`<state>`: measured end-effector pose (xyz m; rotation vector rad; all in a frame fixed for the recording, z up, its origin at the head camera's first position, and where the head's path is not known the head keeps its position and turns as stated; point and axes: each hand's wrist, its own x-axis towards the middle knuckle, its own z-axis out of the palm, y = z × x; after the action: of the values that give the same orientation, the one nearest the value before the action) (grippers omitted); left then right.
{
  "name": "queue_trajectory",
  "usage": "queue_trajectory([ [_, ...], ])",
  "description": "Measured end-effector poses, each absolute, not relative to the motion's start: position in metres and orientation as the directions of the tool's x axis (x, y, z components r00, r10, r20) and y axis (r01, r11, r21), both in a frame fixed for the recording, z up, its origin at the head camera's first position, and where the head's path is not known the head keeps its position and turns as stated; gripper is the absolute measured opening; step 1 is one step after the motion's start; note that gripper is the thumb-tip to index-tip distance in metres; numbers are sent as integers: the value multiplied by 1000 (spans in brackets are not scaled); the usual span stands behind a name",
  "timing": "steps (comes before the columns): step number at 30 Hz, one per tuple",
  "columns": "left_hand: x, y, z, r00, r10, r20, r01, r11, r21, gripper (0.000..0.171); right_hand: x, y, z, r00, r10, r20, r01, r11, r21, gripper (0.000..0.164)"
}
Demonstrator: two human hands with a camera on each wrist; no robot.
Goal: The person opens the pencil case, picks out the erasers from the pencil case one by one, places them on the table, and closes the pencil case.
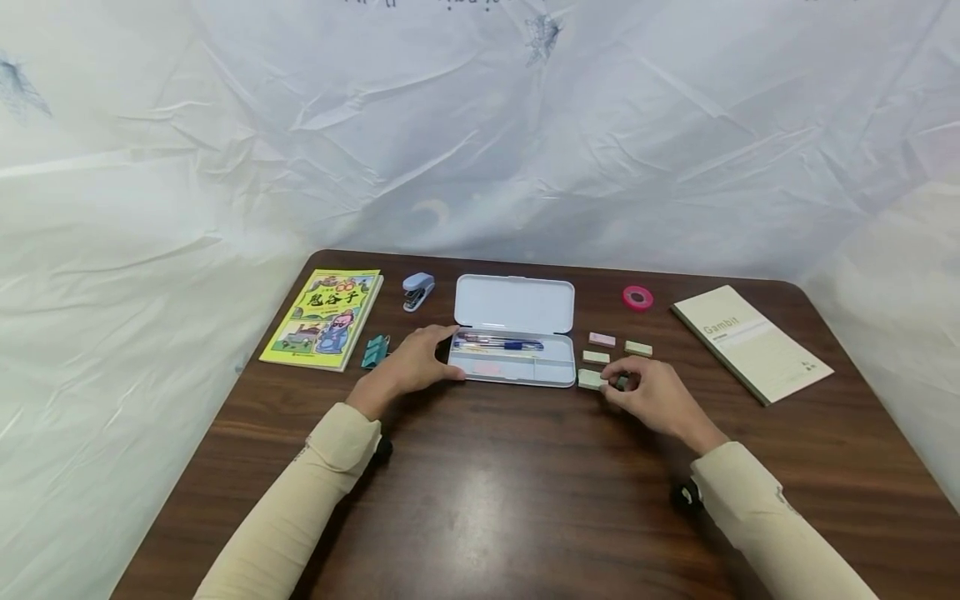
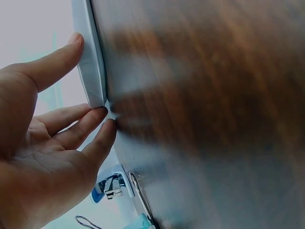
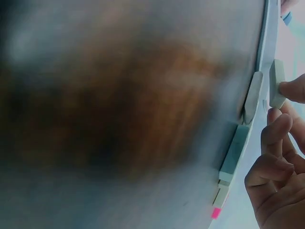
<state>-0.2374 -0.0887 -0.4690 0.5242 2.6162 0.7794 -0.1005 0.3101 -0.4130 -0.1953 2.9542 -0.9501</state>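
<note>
A white pencil case (image 1: 514,304) lies open on the table, its lid tipped back. Several pens (image 1: 498,342) lie in its rear compartment, and a small pink piece (image 1: 487,367) is in the front one. My left hand (image 1: 408,362) holds the case's left end, thumb on the front side and fingers round the corner; in the left wrist view the hand (image 2: 52,119) is seen from the palm. My right hand (image 1: 652,396) pinches a pale green eraser (image 3: 276,83) between thumb and finger, just right of the case. Other erasers (image 1: 638,348) lie beside it, one partly hidden under the hand.
On the left are a yellow book (image 1: 322,321), a light blue stapler (image 1: 417,292) and teal binder clips (image 1: 375,352). To the right sit a pink tape roll (image 1: 637,297) and a cream notebook (image 1: 753,343). A pale curtain (image 1: 450,150) hangs behind the table.
</note>
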Motion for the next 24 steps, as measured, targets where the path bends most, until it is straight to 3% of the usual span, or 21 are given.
queue_trajectory([
  [16, -237, -91, -470, -863, 457, -216, 249, 757, 604, 102, -92, 311, -417, -981, -194, -17, -153, 822, -548, 6],
  [24, -243, -92, -477, -862, 451, -230, 245, 769, 590, 104, -92, 308, -417, -988, -152, -29, -119, 863, -490, 4],
])
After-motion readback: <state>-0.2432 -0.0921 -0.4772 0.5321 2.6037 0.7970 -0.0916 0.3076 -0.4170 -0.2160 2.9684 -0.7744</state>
